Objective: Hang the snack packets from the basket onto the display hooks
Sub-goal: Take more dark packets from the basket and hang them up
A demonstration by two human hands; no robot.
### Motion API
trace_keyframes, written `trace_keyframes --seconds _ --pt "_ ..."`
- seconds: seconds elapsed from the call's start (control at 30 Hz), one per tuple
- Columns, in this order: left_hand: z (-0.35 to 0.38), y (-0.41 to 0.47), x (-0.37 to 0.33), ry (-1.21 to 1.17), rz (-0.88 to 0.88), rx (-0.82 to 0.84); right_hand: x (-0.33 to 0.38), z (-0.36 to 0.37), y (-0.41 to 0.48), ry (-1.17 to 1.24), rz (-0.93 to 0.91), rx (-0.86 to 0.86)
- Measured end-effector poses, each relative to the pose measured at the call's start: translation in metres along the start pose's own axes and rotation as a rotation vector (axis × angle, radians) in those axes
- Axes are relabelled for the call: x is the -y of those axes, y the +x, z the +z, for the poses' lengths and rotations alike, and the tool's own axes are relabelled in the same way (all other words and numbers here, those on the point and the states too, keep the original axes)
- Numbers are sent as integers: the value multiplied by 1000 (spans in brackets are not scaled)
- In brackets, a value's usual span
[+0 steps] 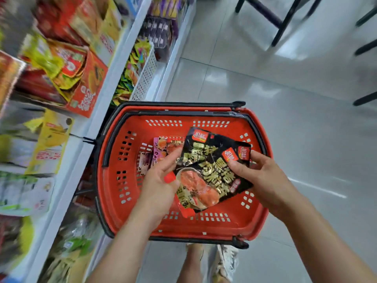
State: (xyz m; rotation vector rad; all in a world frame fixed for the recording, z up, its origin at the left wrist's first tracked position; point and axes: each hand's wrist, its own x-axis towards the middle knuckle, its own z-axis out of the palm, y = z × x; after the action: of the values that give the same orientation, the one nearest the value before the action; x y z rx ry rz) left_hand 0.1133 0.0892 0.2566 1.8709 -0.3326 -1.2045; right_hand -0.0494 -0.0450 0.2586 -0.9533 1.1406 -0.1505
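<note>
Two hands meet over a red basket (122,160) in the head view, the only view we get. The basket sits low in the middle, on the floor, and it is hard plastic with little square holes in its walls.

The left hand (161,180) comes in from seven o'clock. Its thumb presses on the left edge of the black packets (216,180) and its fingers reach up along them. The right hand (263,180) comes in from four o'clock and pinches the packets' top corner, thumb on the front and fingers curled behind. I count two or maybe three black packets, held fanned out just above the basket.

They look thin, flat and light. The skin is shiny and crinkly, so it may slip, and it will bend if held by one corner. I think the best place to hold is the flat top strip by the red labels. A hanging hole should be there, but I cannot see one.

Some small pink packets (161,148) lie on the basket bottom, at eleven o'clock from the left hand.

Blurry shelves (122,64) full of boxes and bags run from nine to twelve o'clock. No hooks show. Smooth grey floor (285,99) tiles fill the right side.
</note>
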Motion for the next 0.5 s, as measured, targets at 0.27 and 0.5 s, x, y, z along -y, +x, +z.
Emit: trace_keyframes --seconds 0.27,0.5 --pt "-16 -118 -118 183 205 -63 121 28 -117 -391 -334 -107" --pt "-25 -245 -215 625 395 -321 202 49 -238 -376 -488 -155"
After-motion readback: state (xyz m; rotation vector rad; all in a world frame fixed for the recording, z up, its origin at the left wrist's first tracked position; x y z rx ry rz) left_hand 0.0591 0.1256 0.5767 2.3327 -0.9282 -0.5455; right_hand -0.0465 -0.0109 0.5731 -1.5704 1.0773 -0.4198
